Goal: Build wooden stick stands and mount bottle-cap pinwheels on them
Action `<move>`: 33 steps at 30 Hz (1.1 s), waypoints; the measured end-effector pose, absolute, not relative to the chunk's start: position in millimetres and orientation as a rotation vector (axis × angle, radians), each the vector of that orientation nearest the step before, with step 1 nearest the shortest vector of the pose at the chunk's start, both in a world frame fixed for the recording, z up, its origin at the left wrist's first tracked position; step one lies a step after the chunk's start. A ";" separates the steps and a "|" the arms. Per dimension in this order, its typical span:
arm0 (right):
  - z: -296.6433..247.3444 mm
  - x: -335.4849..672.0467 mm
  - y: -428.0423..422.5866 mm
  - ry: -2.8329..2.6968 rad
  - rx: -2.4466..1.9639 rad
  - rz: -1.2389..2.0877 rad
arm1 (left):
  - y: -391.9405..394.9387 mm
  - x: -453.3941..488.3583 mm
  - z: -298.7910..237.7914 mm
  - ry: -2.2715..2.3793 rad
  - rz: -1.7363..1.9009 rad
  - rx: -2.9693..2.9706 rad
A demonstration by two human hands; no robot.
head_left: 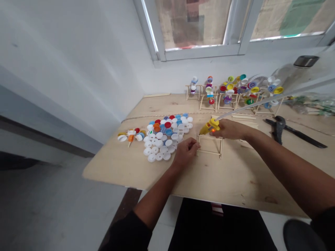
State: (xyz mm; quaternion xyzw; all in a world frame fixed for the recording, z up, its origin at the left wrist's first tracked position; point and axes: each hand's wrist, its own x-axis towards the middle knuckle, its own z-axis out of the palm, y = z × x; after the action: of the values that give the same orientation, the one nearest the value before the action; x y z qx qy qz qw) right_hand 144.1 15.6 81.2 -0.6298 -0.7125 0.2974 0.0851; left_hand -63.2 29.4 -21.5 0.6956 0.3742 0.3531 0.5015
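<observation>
My right hand (227, 129) is wrapped round a yellow glue gun (209, 127) with a small orange light lit on its side. The gun's nozzle is at the upper left corner of a wooden stick frame (209, 152), which stands on the table. At that frame's left side my left hand (188, 148) is closed, its fingertips pinching the frame's left edge. Just left of this hand lies a cluster of bottle caps (162, 143), mostly white, with some blue, red and orange ones. A long clear glue stick (235, 109) runs back from the gun toward the upper right.
Several stick frames with bottle-cap wheels (230, 91) stand along the wall. Black-handled pliers or cutters (293, 132) lie at the right. Loose wooden sticks (246, 120) are behind my right hand. A cap wheel (131, 135) lies at the left near the table's edge (112, 177).
</observation>
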 end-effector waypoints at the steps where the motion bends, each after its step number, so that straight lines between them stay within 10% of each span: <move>1: 81.5 143.6 15.3 -2.120 -1.872 0.891 | 29.2 -63.2 -21.2 0.900 0.854 1.677; 33: 75.1 150.6 13.7 -2.075 -1.856 0.957 | 31.1 -62.8 -18.0 0.980 0.879 1.797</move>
State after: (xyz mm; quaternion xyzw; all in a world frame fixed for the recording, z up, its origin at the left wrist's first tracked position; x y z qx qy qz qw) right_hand 150.6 13.7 75.1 -0.6272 -0.7016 0.3234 0.0988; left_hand -62.8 31.1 -18.0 0.7239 0.3949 0.3541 0.4411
